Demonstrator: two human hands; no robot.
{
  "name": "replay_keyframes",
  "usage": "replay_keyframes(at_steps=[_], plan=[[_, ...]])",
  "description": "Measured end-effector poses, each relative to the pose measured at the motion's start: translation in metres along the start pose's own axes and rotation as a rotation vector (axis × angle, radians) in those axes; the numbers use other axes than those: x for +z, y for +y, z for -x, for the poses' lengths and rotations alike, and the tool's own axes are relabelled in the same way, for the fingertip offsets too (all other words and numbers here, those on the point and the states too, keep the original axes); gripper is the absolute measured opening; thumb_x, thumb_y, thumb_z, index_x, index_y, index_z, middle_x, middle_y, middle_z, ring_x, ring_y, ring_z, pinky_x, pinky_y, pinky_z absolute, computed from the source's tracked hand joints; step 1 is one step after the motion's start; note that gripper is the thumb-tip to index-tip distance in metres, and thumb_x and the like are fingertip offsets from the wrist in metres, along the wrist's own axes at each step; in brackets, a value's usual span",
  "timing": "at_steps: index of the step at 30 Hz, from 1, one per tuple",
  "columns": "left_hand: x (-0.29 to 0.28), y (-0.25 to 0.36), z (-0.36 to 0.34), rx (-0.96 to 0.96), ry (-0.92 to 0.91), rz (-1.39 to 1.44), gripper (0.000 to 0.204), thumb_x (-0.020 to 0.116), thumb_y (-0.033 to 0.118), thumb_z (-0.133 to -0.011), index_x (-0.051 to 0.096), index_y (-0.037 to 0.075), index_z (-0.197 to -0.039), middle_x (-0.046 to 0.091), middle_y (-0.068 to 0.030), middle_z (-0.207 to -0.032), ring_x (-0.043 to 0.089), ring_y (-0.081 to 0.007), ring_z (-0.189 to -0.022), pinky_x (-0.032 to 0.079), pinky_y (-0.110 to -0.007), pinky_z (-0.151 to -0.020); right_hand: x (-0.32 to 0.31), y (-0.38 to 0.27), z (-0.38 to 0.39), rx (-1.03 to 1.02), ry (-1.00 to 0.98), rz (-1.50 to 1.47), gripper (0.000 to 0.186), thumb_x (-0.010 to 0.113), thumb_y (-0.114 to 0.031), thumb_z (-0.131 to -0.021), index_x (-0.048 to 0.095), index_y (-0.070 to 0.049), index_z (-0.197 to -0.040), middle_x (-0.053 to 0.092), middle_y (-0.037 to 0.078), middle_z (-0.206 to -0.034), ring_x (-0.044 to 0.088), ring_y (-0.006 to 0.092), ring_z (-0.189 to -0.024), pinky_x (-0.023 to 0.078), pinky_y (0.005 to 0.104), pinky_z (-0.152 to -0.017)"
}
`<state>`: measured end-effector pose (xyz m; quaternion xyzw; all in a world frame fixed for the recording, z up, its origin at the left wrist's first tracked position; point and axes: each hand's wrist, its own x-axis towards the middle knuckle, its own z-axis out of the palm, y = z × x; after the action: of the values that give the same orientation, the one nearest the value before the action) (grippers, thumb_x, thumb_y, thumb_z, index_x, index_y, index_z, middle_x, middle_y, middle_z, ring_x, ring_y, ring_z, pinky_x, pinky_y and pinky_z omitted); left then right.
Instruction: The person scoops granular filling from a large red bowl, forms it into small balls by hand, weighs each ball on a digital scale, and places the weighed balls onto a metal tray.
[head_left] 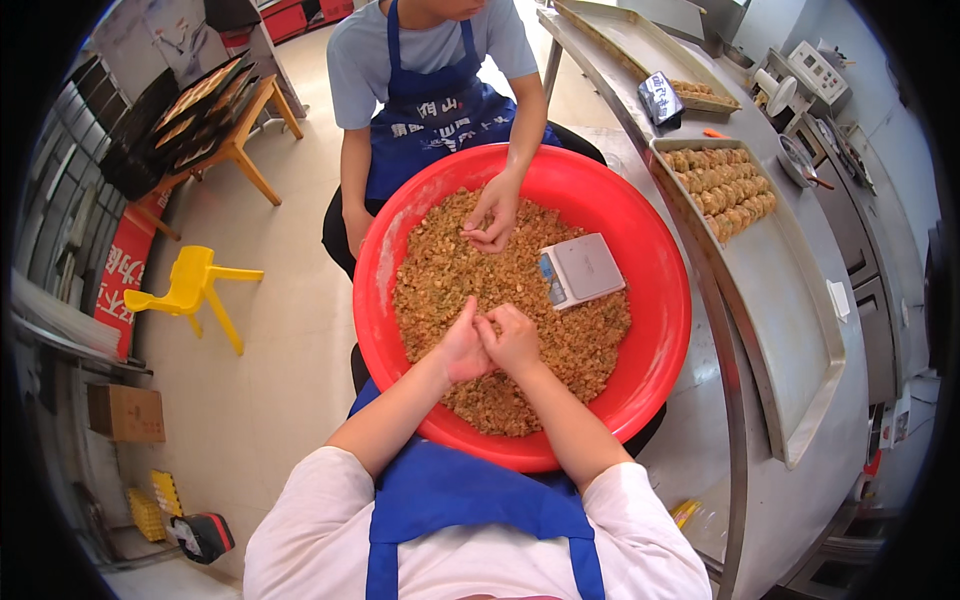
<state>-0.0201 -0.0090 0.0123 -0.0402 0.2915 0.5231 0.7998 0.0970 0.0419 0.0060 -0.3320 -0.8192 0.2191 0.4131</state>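
Observation:
A big red basin point(663, 310) holds a crumbly brown mixture point(440, 255). Above its near part, my left hand point(464, 346) and my right hand point(513, 339) are pressed together, palm against palm. My right fingers are curled over, and whatever lies between the hands is hidden. A small digital scale point(588, 268) rests on the mixture, ahead and to the right of my hands. Across the basin, a co-worker's hand point(493, 212) hovers over the mixture with its fingers bent together.
On the steel table point(790, 520) at right, a metal tray point(785, 335) carries rows of brown balls point(722, 190); another tray point(620, 45) lies beyond. At left stand a yellow stool point(192, 280), a wooden table with black trays point(235, 145) and a cardboard box point(127, 413).

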Motion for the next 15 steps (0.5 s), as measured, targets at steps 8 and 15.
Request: replay_keyframes(at_steps=[8, 15], plan=[[0.026, 0.003, 0.0, 0.1, 0.072, -0.017, 0.06, 0.032, 0.066, -0.095, 0.057, 0.013, -0.11, 0.059, -0.0093, -0.116, 0.055, -0.0254, -0.11, 0.042, -0.046, -0.099, 0.004, -0.015, -0.006, -0.067, 0.041, 0.079, 0.015, 0.065, -0.023, -0.085, 0.066, -0.009, -0.083, 0.064, 0.011, -0.086, 0.06, 0.0293, -0.091, 0.046, 0.0442, -0.082], [-0.027, 0.007, -0.021, 0.267, 0.234, 0.14, 0.038, 0.051, 0.049, -0.097, 0.048, 0.017, -0.077, 0.053, -0.0004, -0.076, 0.055, -0.0146, -0.07, 0.051, -0.035, -0.067, 0.006, -0.023, 0.001, -0.13, -0.067, -0.104, 0.016, 0.07, -0.007, -0.077, 0.069, -0.008, -0.093, 0.064, 0.008, -0.088, 0.061, 0.0263, -0.084, 0.05, 0.0344, -0.072]])
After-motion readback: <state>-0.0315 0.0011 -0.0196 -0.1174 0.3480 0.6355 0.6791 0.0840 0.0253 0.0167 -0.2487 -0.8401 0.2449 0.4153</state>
